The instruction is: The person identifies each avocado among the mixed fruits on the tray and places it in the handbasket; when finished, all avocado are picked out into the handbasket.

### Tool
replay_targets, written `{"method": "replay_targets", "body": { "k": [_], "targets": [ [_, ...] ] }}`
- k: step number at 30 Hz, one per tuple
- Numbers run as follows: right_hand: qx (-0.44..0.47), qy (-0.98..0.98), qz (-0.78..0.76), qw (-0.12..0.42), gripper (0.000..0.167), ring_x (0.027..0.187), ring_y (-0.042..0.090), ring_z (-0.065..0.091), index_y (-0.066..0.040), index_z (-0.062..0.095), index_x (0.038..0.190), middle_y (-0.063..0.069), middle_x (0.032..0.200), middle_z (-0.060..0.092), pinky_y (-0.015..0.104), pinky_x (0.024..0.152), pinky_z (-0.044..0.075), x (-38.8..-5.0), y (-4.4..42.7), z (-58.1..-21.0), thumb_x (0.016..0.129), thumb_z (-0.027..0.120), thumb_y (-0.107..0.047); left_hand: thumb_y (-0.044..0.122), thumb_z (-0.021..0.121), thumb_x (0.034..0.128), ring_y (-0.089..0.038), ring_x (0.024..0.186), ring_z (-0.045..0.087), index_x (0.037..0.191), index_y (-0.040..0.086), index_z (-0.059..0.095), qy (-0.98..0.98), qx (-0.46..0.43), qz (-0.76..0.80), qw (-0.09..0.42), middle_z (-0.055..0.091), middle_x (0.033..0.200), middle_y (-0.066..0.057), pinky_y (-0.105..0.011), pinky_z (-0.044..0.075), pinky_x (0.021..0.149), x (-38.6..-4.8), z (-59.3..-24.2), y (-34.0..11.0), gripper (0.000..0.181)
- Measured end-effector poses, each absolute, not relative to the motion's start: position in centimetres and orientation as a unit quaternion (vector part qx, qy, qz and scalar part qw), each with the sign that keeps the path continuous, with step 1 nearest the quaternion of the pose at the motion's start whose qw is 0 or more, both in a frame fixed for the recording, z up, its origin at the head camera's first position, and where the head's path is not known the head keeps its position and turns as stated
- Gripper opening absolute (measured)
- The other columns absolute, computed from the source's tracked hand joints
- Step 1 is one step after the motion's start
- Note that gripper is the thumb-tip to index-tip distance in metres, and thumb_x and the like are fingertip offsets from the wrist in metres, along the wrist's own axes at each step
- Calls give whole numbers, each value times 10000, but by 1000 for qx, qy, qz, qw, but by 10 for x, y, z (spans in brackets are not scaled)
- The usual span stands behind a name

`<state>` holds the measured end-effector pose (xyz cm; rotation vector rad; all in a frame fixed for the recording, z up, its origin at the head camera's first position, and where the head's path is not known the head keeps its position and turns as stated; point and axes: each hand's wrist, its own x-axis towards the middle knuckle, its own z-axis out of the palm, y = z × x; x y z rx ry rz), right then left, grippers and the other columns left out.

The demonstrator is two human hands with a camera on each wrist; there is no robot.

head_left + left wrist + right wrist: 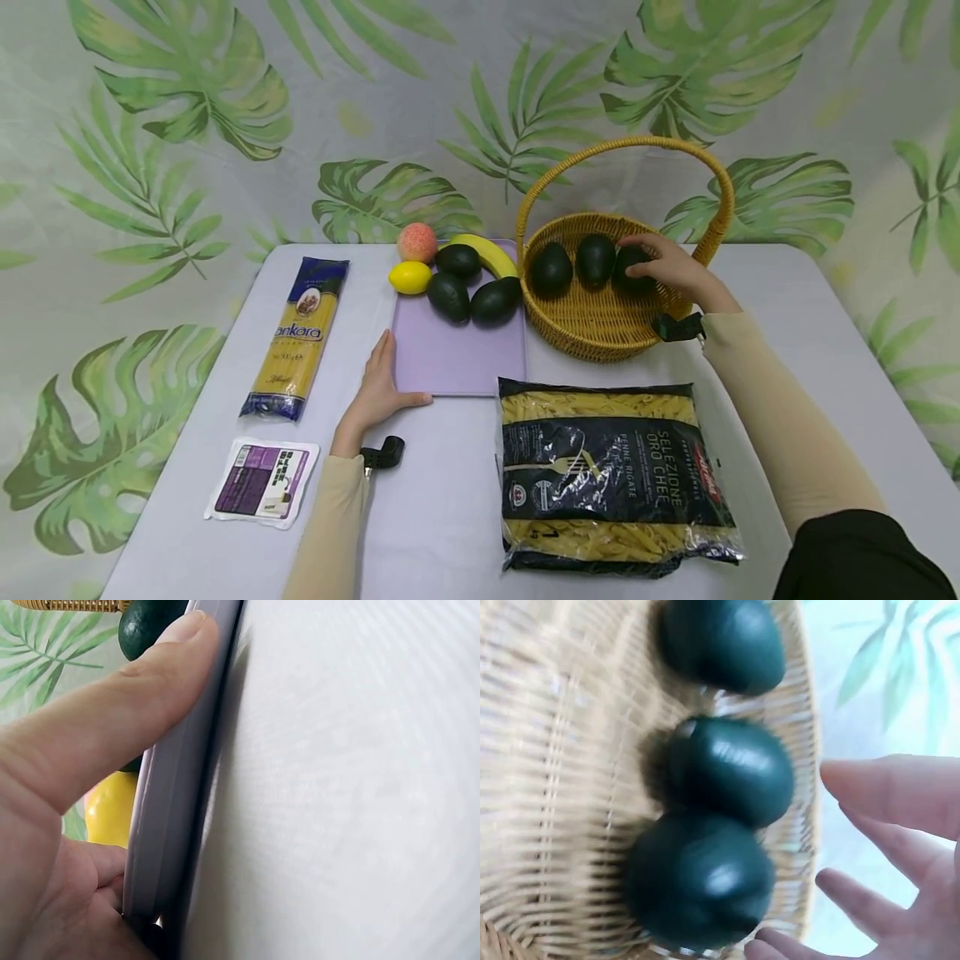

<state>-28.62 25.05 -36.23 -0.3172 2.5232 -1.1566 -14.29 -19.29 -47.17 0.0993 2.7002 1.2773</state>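
My left hand [380, 392] lies at the near left corner of a lilac tray [461, 358], thumb along the near rim, fingers straight along the left side. In the left wrist view the thumb [150, 694] touches the tray's rim [169, 817]. Three dark avocados sit in a wicker basket [592, 325]: a left one [551, 271], a middle one [596, 260] and a right one [633, 285]. Over the right avocado reaches my right hand [675, 268]. The right wrist view shows its fingers spread, with a gap between them and the avocados [705, 877].
On the tray's far part lie three avocados [495, 302], a banana [483, 250], a lemon [409, 277] and a peach [417, 243]. A penne bag [615, 475] lies in front of the basket. Leftward are a spaghetti pack [296, 337] and a purple-white packet [262, 483]. The basket's handle [630, 143] stands upright.
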Motion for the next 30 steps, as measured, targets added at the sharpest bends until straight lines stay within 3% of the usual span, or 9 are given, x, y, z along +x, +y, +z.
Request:
{"method": "replay_targets", "body": {
  "k": [6, 13, 19, 25, 30],
  "targets": [
    [-142, 879, -431, 147, 527, 1339, 498, 232, -18, 365, 1445, 209, 1523, 226, 619, 1043, 245, -267, 238, -348, 966, 555, -133, 242, 860, 702, -356, 1430, -38, 1506, -39, -22, 900, 29, 426, 84, -70, 1573, -203, -504, 56, 1137, -141, -470, -193, 1226],
    [-223, 842, -458, 179, 444, 1185, 349, 497, -47, 476, 1380, 158, 1413, 428, 523, 981, 380, -245, 208, -341, 966, 575, -171, 247, 855, 710, -361, 1428, -39, 1505, -39, -28, 900, 32, 426, 84, -70, 1569, -213, -507, 56, 1136, -142, -470, -194, 1223],
    [-304, 805, -457, 225, 423, 1216, 313, 479, -39, 495, 1359, 117, 1377, 472, 464, 987, 401, -238, 169, -344, 964, 581, -161, 238, 858, 704, -362, 1428, -32, 1505, -41, -24, 899, 31, 428, 81, -65, 1569, -216, -506, 56, 1136, -142, -470, -193, 1223],
    [-354, 769, -469, 252, 446, 1216, 366, 484, 2, 473, 1370, 181, 1397, 450, 408, 978, 430, -241, 127, -353, 959, 583, -129, 248, 862, 697, -363, 1429, -32, 1503, -43, -31, 901, 32, 424, 81, -69, 1568, -218, -498, 56, 1138, -143, -470, -193, 1238],
    [-360, 771, -461, 254, 447, 1183, 322, 528, -57, 485, 1378, 122, 1440, 408, 388, 955, 453, -250, 98, -361, 950, 593, -126, 253, 861, 700, -360, 1430, -29, 1505, -39, -26, 901, 31, 426, 82, -69, 1570, -214, -494, 55, 1139, -143, -470, -193, 1234]
  ]
}}
